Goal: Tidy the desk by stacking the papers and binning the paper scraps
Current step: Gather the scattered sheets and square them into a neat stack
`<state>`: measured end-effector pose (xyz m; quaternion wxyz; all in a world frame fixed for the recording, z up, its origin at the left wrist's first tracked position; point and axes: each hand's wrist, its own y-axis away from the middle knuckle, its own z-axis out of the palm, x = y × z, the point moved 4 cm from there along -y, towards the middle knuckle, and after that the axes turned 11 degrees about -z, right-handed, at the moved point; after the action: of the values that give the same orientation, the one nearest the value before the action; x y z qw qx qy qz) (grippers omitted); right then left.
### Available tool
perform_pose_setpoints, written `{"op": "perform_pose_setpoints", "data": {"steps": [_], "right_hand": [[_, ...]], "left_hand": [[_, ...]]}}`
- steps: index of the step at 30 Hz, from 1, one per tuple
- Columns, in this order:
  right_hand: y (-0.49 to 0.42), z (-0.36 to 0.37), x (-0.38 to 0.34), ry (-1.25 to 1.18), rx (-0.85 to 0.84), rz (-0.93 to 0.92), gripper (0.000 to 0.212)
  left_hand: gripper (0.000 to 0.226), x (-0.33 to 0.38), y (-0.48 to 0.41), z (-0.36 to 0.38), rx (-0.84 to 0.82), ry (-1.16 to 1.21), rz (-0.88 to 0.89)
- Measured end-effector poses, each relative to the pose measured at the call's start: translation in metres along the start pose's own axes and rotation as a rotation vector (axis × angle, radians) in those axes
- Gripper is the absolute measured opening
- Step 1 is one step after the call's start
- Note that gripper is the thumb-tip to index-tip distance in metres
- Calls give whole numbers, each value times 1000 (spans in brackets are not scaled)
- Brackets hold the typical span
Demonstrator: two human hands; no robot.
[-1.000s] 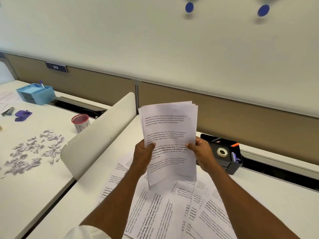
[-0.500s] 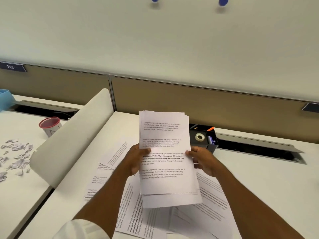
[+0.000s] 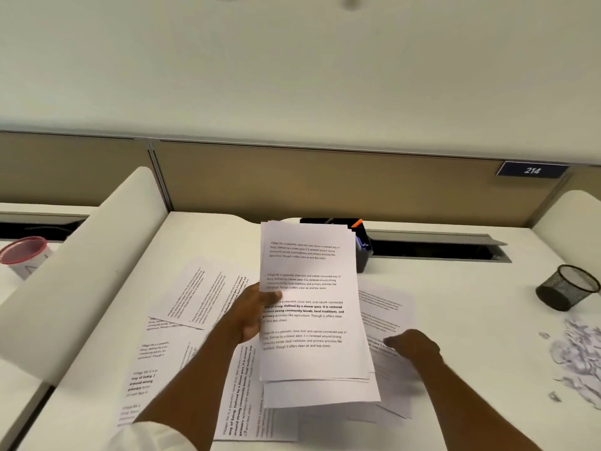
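White desk [image 3: 455, 320] under loose papers [image 3: 201, 288]

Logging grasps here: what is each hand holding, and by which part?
The left hand grips the paper stack at its left edge, about mid-height, thumb on the front. The right hand is at a loose sheet; blur hides any grip.

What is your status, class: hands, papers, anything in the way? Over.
Left hand grips paper sheaf, raised off desk. Right hand low over loose sheets, grip unclear. Scraps unbinned at right, beside mesh cup. Nothing blocking.
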<state>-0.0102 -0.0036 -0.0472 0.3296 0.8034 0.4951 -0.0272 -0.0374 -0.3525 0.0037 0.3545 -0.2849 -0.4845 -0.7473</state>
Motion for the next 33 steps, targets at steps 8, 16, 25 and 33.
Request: {"op": "perform_pose_setpoints", "data": {"steps": [8, 16, 25, 33], "right_hand": [[15, 28, -13, 60, 59, 84, 63], [-1, 45, -12, -85, 35, 272, 84], [-1, 36, -22, -34, 35, 353, 104], [-15, 39, -16, -117, 109, 276, 93]], "left_hand": [[38, -19, -7, 6, -33, -22, -60], [38, -20, -9, -2, -18, -12, -64], [41, -12, -16, -5, -3, 3, -78], [34, -5, -20, 1, 29, -6, -79]]}}
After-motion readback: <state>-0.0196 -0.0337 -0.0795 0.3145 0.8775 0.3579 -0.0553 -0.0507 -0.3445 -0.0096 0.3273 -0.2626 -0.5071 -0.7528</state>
